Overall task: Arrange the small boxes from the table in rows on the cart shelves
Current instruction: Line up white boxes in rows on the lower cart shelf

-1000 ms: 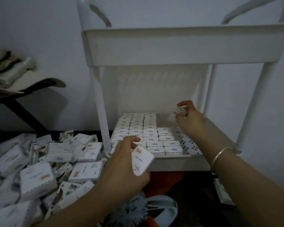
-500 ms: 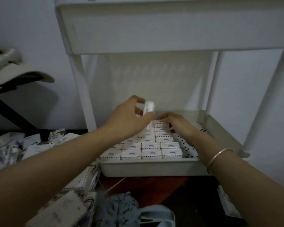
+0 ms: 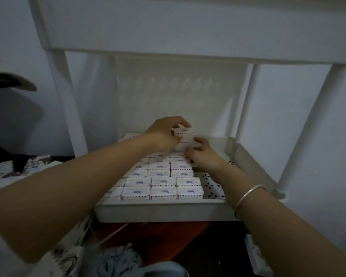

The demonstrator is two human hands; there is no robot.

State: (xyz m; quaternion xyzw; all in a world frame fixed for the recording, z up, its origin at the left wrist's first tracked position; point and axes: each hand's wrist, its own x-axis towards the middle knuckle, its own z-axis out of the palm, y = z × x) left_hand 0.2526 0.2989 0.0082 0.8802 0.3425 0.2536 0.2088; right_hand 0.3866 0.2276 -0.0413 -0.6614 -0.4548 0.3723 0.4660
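Small white boxes (image 3: 163,182) with dashed edges and a blue mark fill the left and middle of the white cart's lower shelf (image 3: 164,211) in neat rows. My left hand (image 3: 164,134) holds one small box (image 3: 185,139) upright above the far end of the rows. My right hand (image 3: 203,154) touches that box from the lower right, fingers curled at its edge, resting over the rightmost row. The shelf's perforated floor (image 3: 210,184) shows bare along the right side.
The cart's upper shelf (image 3: 188,31) hangs low overhead, with white posts (image 3: 68,100) at the left and at the right (image 3: 302,124). More loose boxes (image 3: 34,164) lie on the dark table at left. A pale cloth bundle (image 3: 116,260) sits below the shelf.
My left hand has carried a box from the table pile up to the back of the shelf. My right hand, having set its own box down, now meets the new box.
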